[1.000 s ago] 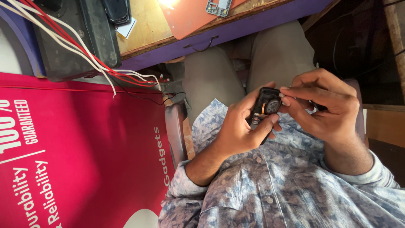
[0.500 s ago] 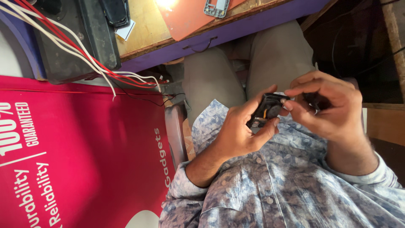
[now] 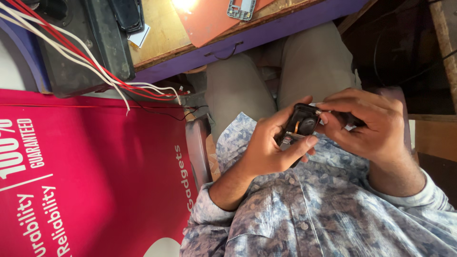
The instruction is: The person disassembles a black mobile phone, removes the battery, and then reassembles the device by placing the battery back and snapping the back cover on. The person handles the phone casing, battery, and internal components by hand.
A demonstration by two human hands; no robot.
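Since a moment ago, both my hands have shifted a little toward my right, and the small black gadget (image 3: 301, 127) has turned so its round face with a copper-coloured ring shows more plainly. My left hand (image 3: 269, 147) wraps around it from below, the thumb pressed along its near edge and the fingers curled up its far side, so the grip is closed on the gadget. My right hand (image 3: 376, 128) sits just beside it on the right, fingers pinched shut on a thin dark tool (image 3: 343, 117) whose pale tip touches the gadget's right edge. Whether the tip goes into the casing I cannot tell.

The gadget is held above my lap, in front of my blue patterned shirt (image 3: 304, 214) and close to my grey-trousered knees (image 3: 266, 81). Farther off, a wooden bench (image 3: 162, 28) with a purple front edge carries an orange mat (image 3: 209, 19), and a small grey frame part (image 3: 241, 8) lies on the mat. To the left, red and white wires (image 3: 95, 66) run across a black box (image 3: 90, 47) and down toward a big pink banner (image 3: 85, 176).
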